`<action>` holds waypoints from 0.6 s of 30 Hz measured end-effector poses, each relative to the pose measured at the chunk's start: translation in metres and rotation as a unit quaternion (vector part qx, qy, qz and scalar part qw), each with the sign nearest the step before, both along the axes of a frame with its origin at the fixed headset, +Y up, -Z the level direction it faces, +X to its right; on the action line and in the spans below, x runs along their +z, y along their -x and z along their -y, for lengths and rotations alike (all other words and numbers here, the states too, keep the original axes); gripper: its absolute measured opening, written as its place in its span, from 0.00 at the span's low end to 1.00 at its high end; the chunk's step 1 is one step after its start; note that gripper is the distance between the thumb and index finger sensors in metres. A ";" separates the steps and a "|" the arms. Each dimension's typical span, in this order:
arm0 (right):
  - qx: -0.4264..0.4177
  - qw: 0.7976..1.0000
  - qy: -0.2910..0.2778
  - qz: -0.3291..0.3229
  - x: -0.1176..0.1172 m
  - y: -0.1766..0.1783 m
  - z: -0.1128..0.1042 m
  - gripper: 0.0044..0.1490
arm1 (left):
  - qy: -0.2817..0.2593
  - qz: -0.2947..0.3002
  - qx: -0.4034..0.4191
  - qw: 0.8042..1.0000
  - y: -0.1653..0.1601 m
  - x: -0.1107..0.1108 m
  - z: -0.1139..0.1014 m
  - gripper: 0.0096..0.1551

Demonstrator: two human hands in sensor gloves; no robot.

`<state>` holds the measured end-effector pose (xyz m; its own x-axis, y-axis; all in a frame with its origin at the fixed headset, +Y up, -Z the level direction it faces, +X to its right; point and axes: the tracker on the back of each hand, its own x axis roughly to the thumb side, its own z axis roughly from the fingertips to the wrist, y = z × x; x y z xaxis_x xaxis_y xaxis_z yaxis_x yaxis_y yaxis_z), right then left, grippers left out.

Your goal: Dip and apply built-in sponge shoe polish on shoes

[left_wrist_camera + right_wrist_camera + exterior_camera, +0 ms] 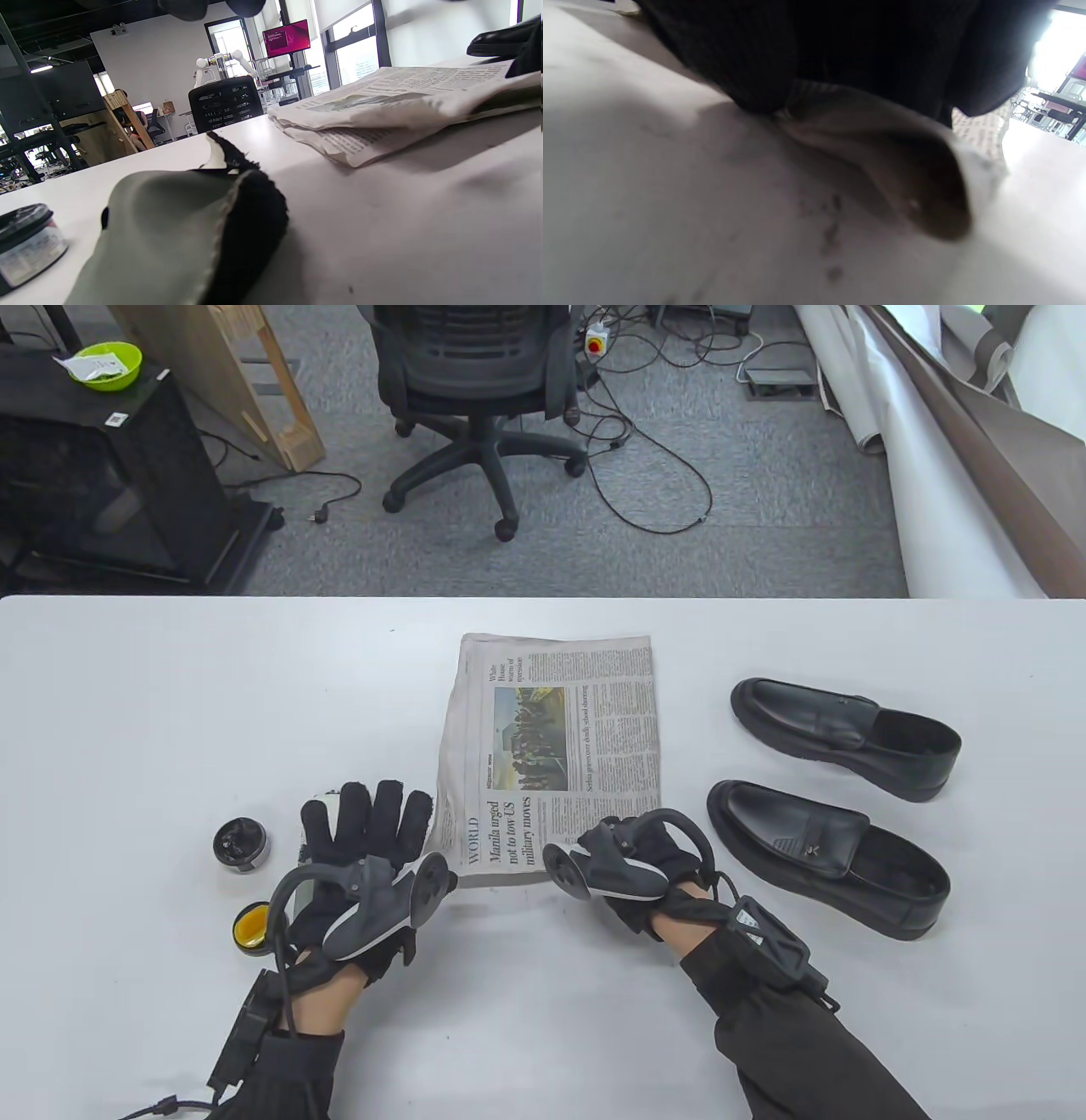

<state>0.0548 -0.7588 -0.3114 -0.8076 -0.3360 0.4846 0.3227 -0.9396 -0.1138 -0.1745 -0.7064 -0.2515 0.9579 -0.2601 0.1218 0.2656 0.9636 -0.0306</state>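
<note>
The white table (170,687) carries all the work items. A folded newspaper (551,755) lies at its centre, with its near edge under the right hand. Two black loafers lie to the right of the newspaper, toes pointing left: the far shoe (844,736) and the near shoe (827,857), close together but apart.

The left hand (365,848) lies over a grey-green cloth with a black fuzzy edge (178,233), fingers straight and spread, pointing away from the person; it grasps nothing. The cloth sits just left of the newspaper's near left corner.

The right hand (632,861) rests at the near edge of the newspaper. In the right wrist view its gloved fingers (755,63) are curled and pinch the paper's edge, which is lifted into a curl off the table.

The open polish tin (242,845) stands left of the left hand, showing black contents. Its lid (252,927), yellow inside, lies nearer the person, beside the left wrist.
</note>
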 end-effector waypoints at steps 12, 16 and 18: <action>-0.139 0.989 -0.049 0.026 0.005 -0.032 -0.033 0.25 | 0.015 -0.015 0.029 0.999 0.008 -0.002 0.003 0.55; -0.236 0.970 -0.045 0.035 0.018 -0.054 -0.057 0.25 | 0.025 -0.001 0.053 0.998 0.004 -0.003 0.005 0.56; -0.255 0.966 -0.030 0.025 0.027 -0.062 -0.061 0.25 | 0.002 0.008 0.079 0.997 0.003 -0.002 0.001 0.60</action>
